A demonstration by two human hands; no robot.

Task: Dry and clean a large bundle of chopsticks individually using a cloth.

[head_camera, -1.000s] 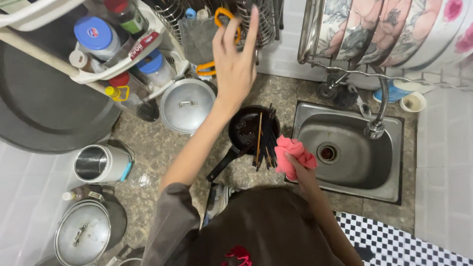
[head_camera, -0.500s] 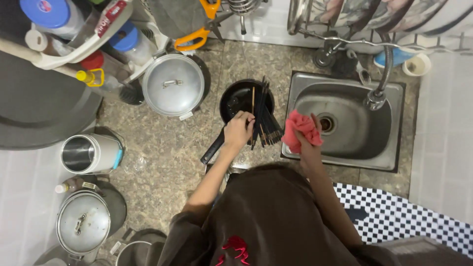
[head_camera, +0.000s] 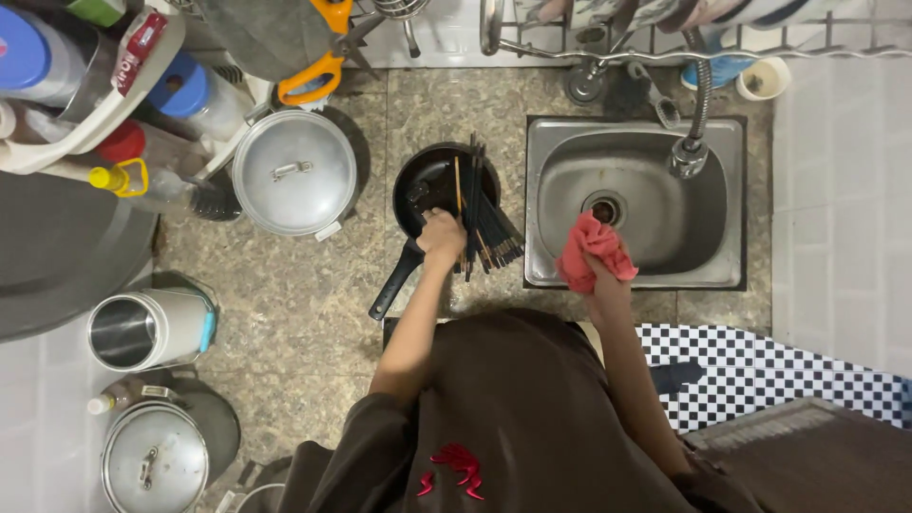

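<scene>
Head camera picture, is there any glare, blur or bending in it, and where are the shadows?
Head view: sharp around the left hand on the black pan and the right hand gripping the pink cloth; soft glare on the steel sink and pot lid; wide-angle bending at the edges; shadows are soft and short.

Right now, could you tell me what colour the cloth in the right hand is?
Pinkish red; the cloth shows best in the head view.

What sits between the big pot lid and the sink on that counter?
In the head view, a black frying pan with a bundle of dark chopsticks lies between the lidded pot and the sink; the left hand rests there.
</scene>
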